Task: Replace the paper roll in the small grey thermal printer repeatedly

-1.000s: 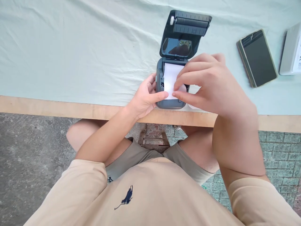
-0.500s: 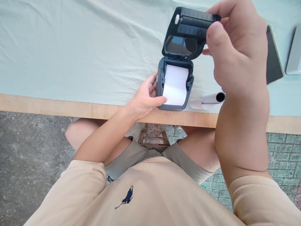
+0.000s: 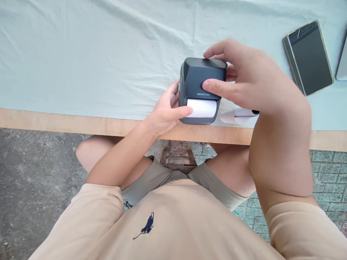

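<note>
A dark grey label printer (image 3: 202,81), marked NIIMBOT, is at the front of the cloth-covered table with its lid down. From under the lid's near edge comes a white paper strip (image 3: 204,108). My left hand (image 3: 168,112) grips the printer's left side, its thumb pressing the strip near the front rim. Over the right side reaches my right hand (image 3: 241,76), the thumb on the lid and the fingers round the far right edge. Just right of the printer lies a white paper roll (image 3: 240,115), its core end partly covered by my right wrist.
A dark-screened phone (image 3: 311,57) lies to the right, on or against another flat item. At the right edge, part of a pale grey object (image 3: 343,63) shows. The pale cloth (image 3: 94,61) has creases, and a bare wooden edge (image 3: 67,122) runs along the front.
The printer's lid has swung down from standing open, covering most of the white paper. My right hand came down and left with it. My left hand stays on the printer's side.
</note>
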`<state>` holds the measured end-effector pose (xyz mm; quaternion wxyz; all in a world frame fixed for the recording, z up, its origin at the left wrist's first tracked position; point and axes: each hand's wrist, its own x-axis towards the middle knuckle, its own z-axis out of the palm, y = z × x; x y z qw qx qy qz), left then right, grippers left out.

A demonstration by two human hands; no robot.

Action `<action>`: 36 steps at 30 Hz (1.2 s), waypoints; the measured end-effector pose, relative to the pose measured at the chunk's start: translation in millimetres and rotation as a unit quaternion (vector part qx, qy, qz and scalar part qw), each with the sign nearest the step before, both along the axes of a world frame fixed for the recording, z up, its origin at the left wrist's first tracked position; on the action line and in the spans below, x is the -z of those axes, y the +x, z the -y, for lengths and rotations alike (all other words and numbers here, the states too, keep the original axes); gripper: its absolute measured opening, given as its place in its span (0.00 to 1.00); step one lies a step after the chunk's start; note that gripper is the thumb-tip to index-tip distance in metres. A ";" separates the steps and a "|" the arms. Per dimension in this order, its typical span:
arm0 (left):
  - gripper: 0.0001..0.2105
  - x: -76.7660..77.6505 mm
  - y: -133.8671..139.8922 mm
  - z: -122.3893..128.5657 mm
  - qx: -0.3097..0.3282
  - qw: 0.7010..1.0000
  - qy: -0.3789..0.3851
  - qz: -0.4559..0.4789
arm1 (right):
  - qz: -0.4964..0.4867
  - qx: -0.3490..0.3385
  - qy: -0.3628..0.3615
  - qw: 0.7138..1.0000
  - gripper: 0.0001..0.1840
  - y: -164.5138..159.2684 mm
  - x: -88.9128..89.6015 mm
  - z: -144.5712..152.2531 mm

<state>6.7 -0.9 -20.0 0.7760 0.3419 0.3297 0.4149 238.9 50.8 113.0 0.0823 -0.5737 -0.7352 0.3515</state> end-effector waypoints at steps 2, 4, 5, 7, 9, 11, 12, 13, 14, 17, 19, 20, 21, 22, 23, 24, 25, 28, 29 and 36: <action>0.49 0.8 -0.8 -0.7 0.000 1.000 -0.004 -0.008 | 0.003 -0.002 -0.013 1.000 0.25 1.6 1.9 -0.9; 0.45 -2.3 -0.2 0.1 -0.015 1.000 -0.011 -0.011 | -0.018 -0.012 -0.004 1.000 0.25 4.1 5.2 -1.0; 0.43 -4.3 0.5 0.8 -0.025 1.000 -0.014 -0.010 | -0.029 -0.015 0.004 0.999 0.25 5.3 7.2 -0.7; 0.40 -7.3 1.7 1.8 -0.037 0.999 -0.019 -0.007 | -0.040 -0.015 0.014 0.999 0.25 6.8 10.9 0.0; 0.37 -8.5 2.6 2.0 -0.039 0.999 -0.021 -0.005 | -0.040 -0.010 0.017 0.999 0.25 6.6 13.7 0.7; 0.34 -8.4 3.5 1.4 -0.039 0.999 -0.026 -0.006 | -0.040 -0.009 0.023 0.999 0.25 4.8 15.2 1.1; 0.30 -8.3 4.0 0.8 -0.042 0.999 -0.031 -0.007 | -0.039 -0.009 0.024 0.999 0.25 3.5 15.4 1.2; 0.26 -8.4 4.8 0.2 -0.048 0.998 -0.039 -0.009 | -0.035 -0.009 0.022 0.999 0.25 2.1 15.1 1.3; 0.22 -8.6 5.7 -0.5 -0.056 0.997 -0.048 -0.011 | -0.028 -0.008 0.014 0.999 0.25 0.6 14.2 1.5; 0.15 -9.9 8.1 -1.8 -0.086 0.994 -0.067 -0.013 | -0.005 0.001 -0.009 1.000 0.25 -2.5 8.3 3.5; 0.13 -10.8 8.7 -1.7 -0.098 0.993 -0.069 -0.013 | -0.001 0.000 -0.016 1.000 0.26 -2.1 2.7 5.8; 0.13 -11.0 8.7 -1.4 -0.102 0.992 -0.067 -0.014 | -0.003 -0.004 -0.022 1.000 0.28 -0.8 0.1 6.8; 0.13 -11.1 8.4 -1.1 -0.104 0.992 -0.066 -0.015 | -0.008 -0.012 -0.028 1.000 0.31 1.3 -1.8 7.6; 0.13 -11.1 8.1 -0.8 -0.105 0.992 -0.065 -0.015 | -0.014 -0.022 -0.035 0.999 0.34 4.0 -2.9 8.1; 0.12 -11.2 7.7 -0.5 -0.106 0.992 -0.065 -0.013 | -0.023 -0.034 -0.038 0.998 0.38 7.3 -2.7 8.2; 0.12 -11.3 7.2 -0.3 -0.107 0.992 -0.065 -0.009 | -0.035 -0.047 -0.035 0.998 0.41 10.9 -1.3 8.0; 0.12 -11.6 6.7 -0.1 -0.106 0.992 -0.065 -0.005 | -0.048 -0.061 -0.027 0.997 0.43 14.9 1.1 7.6; 0.12 -14.0 5.2 0.9 -0.104 0.993 -0.062 0.003 | -0.079 -0.096 0.008 0.992 0.44 25.9 11.0 6.4; 0.12 -15.2 4.7 1.3 -0.102 0.993 -0.063 0.004 | -0.085 -0.107 0.016 0.990 0.45 28.6 13.6 6.5; 0.11 -21.4 6.8 2.5 -0.120 0.987 -0.111 0.006 | -0.042 -0.061 0.145 0.987 0.39 29.3 -3.8 14.7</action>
